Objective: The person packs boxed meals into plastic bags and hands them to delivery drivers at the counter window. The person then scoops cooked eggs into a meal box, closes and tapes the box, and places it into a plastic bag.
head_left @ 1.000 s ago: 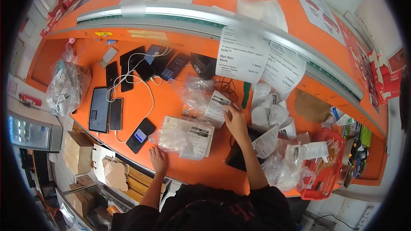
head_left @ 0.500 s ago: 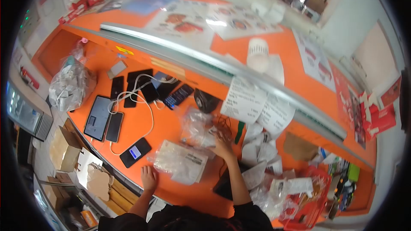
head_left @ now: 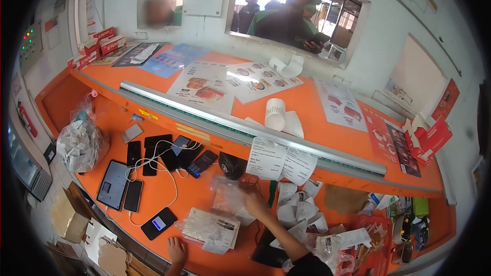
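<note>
My left hand rests at the near edge of the orange counter, its fingers lying on the surface with nothing in them. Blurred by motion, my right hand is at the side of a clear plastic bag, and its fingers seem to grip it. What is inside that bag is hard to make out. Between my hands sits a second plastic-wrapped package with a printed receipt on it. Close to my left hand lies a phone with a lit screen.
Several phones, white cables and a tablet lie on the left, beside a bag of crumpled paper. Receipts hang from the shelf edge. A red basket stands at right. A person is behind the window.
The view has tilted up, so the window and people behind it now show. My right hand stays at the plastic bag; my left hand remains on the counter edge.
</note>
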A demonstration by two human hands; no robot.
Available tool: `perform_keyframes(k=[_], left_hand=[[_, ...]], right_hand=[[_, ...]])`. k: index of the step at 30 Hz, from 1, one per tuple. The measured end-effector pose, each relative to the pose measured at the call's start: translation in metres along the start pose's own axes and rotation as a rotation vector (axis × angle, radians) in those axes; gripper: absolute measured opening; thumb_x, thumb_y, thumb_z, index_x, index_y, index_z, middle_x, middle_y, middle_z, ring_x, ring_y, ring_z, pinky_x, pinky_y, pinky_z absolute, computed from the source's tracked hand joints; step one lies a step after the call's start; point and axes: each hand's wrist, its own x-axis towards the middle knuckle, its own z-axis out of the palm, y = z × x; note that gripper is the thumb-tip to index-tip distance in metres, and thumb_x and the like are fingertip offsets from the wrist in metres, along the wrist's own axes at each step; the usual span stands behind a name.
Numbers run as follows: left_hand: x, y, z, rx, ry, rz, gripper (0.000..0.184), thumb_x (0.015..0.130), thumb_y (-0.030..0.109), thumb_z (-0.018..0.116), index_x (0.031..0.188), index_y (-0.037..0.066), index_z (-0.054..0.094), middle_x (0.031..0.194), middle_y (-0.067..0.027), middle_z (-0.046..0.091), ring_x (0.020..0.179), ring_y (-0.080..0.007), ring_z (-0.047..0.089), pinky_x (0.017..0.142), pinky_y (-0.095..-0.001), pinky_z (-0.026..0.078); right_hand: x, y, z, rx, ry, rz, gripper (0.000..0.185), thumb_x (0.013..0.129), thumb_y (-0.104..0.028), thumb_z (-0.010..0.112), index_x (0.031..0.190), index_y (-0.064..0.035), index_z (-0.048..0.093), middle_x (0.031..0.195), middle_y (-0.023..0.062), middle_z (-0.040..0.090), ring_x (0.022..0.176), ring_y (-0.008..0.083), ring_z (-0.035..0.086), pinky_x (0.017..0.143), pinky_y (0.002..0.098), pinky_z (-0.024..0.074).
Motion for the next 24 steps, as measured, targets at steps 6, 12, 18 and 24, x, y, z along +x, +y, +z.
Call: perform_keyframes(k=[6,12,18,24], left_hand=[[-0.003,-0.007,0.012,-0.001,0.099,0.027,0.018,0.070,0.008,0.048,0.082,-0.006,0.045,0.086,-0.0240,0.042,0.085,-0.0413,0.041,0.076,-0.0486,0.035],[-0.001,-0.001,-0.001,-0.042,-0.043,-0.016,0.023,0.073,0.007,0.047,0.089,-0.008,0.045,0.091,-0.0246,0.043,0.091,-0.0419,0.041,0.080,-0.0477,0.035],[-0.001,-0.005,0.006,-0.064,0.007,-0.001,0.021,0.073,0.007,0.048,0.088,-0.007,0.046,0.091,-0.0240,0.043,0.091,-0.0414,0.041,0.080,-0.0472,0.035],[-0.004,-0.003,0.003,-0.164,0.074,-0.042,0.014,0.076,0.006,0.048,0.085,-0.005,0.048,0.088,-0.0216,0.046,0.089,-0.0388,0.044,0.077,-0.0448,0.037]], right_hand=[[-0.026,-0.076,-0.165,-0.151,0.071,-0.129,0.050,0.067,0.004,0.046,0.116,-0.0063,0.049,0.089,0.0235,0.055,0.072,0.0379,0.057,0.061,0.0434,0.0470],[-0.006,-0.111,-0.303,-0.136,0.169,-0.213,0.043,0.070,-0.004,0.055,0.112,-0.0047,0.054,0.074,0.0203,0.058,0.065,0.0348,0.056,0.060,0.0401,0.0441],[0.047,-0.149,-0.413,-0.128,0.385,-0.215,0.025,0.077,-0.014,0.059,0.096,0.0012,0.059,0.081,0.0135,0.059,0.068,0.0212,0.053,0.064,0.0344,0.0436],[0.154,-0.084,-0.437,-0.463,0.507,-0.013,0.037,0.070,-0.029,0.070,0.067,0.0056,0.059,0.057,0.0107,0.059,0.053,0.0216,0.057,0.056,0.0360,0.0447]])
